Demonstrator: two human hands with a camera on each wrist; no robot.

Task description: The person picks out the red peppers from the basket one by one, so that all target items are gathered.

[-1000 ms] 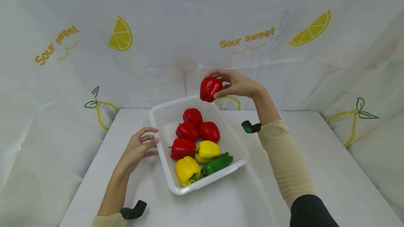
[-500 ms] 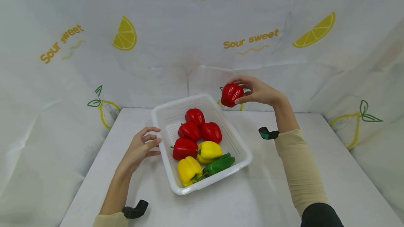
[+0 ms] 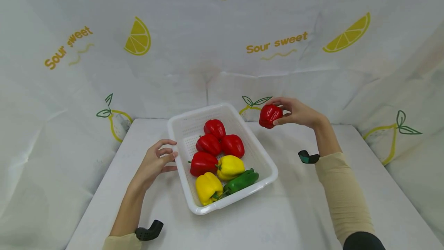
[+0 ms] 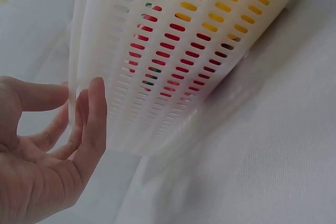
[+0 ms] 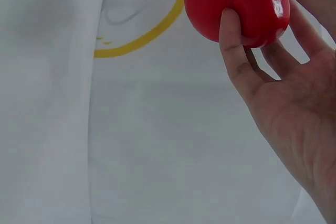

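My right hand (image 3: 297, 112) grips a red bell pepper (image 3: 270, 116) in the air, right of the white basket (image 3: 268, 173) and above the table's back part. The right wrist view shows the pepper (image 5: 231, 3) held between thumb and fingers. At the basket's left side, my left hand (image 3: 152, 162) pinches the rim; in the left wrist view the thumb and fingers lie on either side of the basket's edge (image 4: 79, 40). Inside the basket lie several red bell peppers (image 3: 208, 144), two yellow bell peppers (image 3: 229, 167) and some green peppers (image 3: 240, 181), partly overlapping.
A white-covered table (image 3: 305, 203) carries the basket, which stands turned at an angle. Behind it hangs a pale sheet (image 3: 194, 30) printed with lemons and words, and it also runs along both sides.
The red bell pepper has moved right and down in my right hand, away from above the basket's back rim. My left hand stays on the rim, and the basket's contents look the same.
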